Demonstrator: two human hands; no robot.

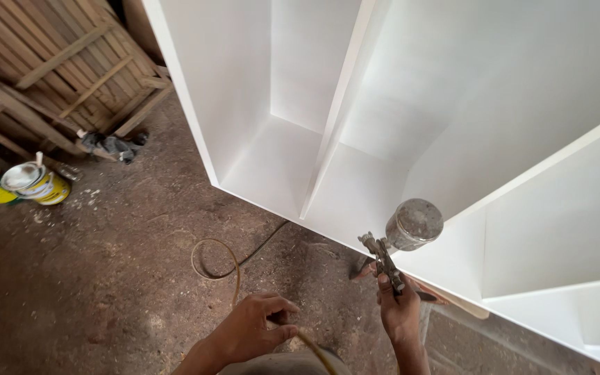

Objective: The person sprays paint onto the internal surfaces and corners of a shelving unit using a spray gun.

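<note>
Spray gun, gravity-fed, with a dull metal cup mounted on top; gripped in the right hand, fingers clamped round the handle, whether pressing the trigger cannot be told. Nozzle held just beside the lower front edge of a white cabinet carcass, near the foot of one vertical divider. No mist visible at the nozzle. Air hose, yellowish, looped once over the dirt floor and running back toward the body; pinched in the left hand, fingers closed on it, held low and clear of the painted faces. Cabinet interior: several open compartments, uniformly white, no runs or bare patches discernible from this angle. Step judged in hand: spray-coating of the carcass, at the bottom edge between passes or at the start of one. Next move judged to call for a steady sweep along the edge at an even stand-off, hose kept lifted away from wet surfaces and from the dusty floor. Elsewhere: two yellow paint tins standing at far left; slatted wooden frames leaning behind them; dark rag or debris at their base.
</note>
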